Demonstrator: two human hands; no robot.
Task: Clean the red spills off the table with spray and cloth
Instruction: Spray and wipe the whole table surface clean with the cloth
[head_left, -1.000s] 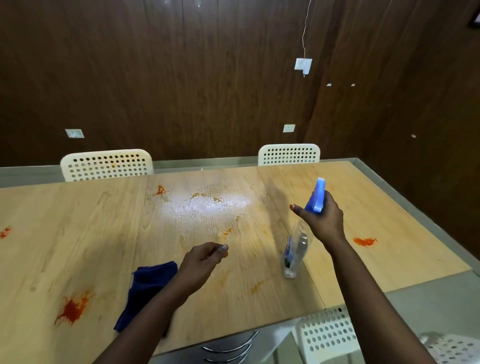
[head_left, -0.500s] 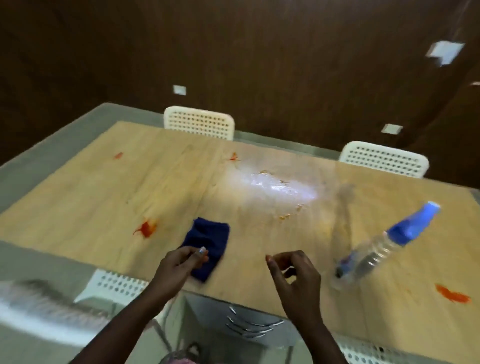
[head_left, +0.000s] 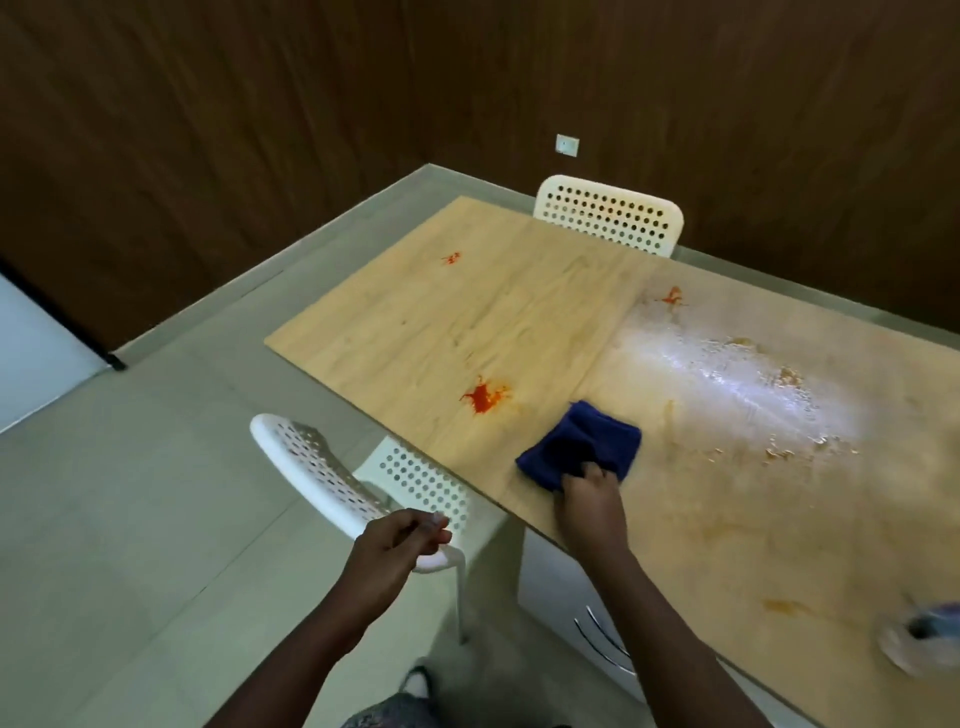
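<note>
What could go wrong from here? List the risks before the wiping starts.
1. The right hand grips the blue cloth right beside the big red spill; a dry swipe may smear it, since the wet patch lies further right.
2. The spray bottle sits at the table's near edge and could get knocked off.
3. The small spills at the far side could be missed.

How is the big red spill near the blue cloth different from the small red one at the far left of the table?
The big red spill is a broad splat with streaks running outward; the small red spill is only a speck. The big one lies just left of the blue cloth gripped by the right hand; the small one sits far from it, near the table's far left corner. Both are bright red on dry wood.
</note>
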